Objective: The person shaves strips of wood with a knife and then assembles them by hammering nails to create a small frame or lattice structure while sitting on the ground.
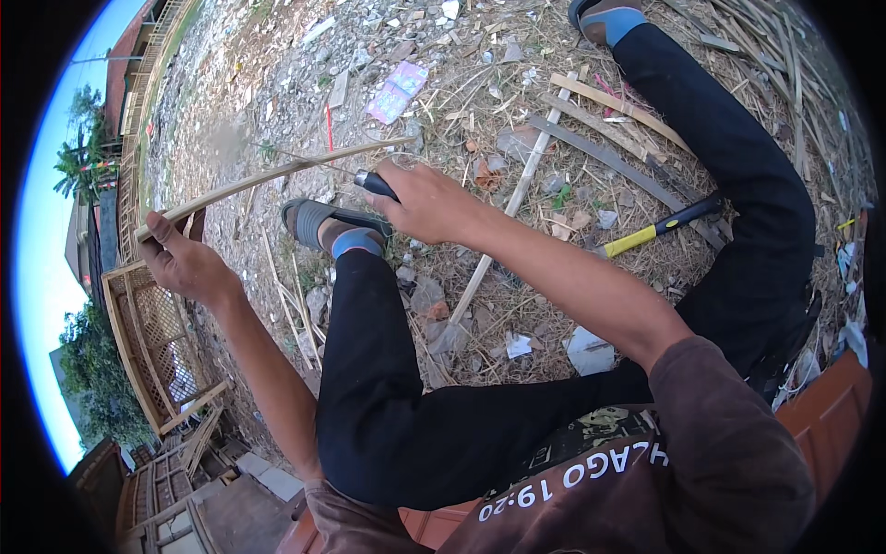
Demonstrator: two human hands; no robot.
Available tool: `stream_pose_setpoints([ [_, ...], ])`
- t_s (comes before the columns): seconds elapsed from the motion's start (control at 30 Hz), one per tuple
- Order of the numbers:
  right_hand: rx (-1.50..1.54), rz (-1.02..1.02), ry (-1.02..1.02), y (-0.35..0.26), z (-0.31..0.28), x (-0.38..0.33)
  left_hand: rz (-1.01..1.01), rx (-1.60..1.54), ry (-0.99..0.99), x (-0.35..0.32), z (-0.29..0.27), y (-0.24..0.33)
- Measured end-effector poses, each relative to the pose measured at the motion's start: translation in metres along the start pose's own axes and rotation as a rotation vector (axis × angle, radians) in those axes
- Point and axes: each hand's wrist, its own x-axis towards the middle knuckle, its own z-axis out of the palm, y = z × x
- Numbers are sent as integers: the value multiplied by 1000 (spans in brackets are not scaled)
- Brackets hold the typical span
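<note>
A long, thin bamboo strip (263,177) slants up to the right in front of me. My left hand (189,263) pinches its near left end between thumb and fingers. My right hand (426,201) is wrapped round the black handle of a knife (380,186), close to the strip's far right part. The knife's thin blade is blurred and seems to lie against or just beside the strip; I cannot tell whether it touches.
Between my legs lie a pale wooden slat (512,208), a grey flat strip (609,166) and a tool with a yellow-and-black handle (660,226). Rubble and dry grass cover the ground. A woven bamboo panel (157,346) stands at left; loose slats (775,65) pile at upper right.
</note>
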Motion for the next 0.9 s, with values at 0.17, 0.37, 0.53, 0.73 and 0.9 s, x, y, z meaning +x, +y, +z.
stream_pose_setpoints([
  [0.17,-220,391,50,86,11,16,-21,-3,-38,-5,14,6],
  [0.37,-80,213,-73,20,1,-7,28,8,-3,-1,-2,2],
  [0.53,-252,345,95,103,7,-12,-3,14,-25,-4,14,7],
  [0.73,-131,318,-68,53,5,-7,11,-3,-17,-4,0,2],
  [0.9,-220,400,-51,87,-2,1,11,-11,-6,-4,9,1],
])
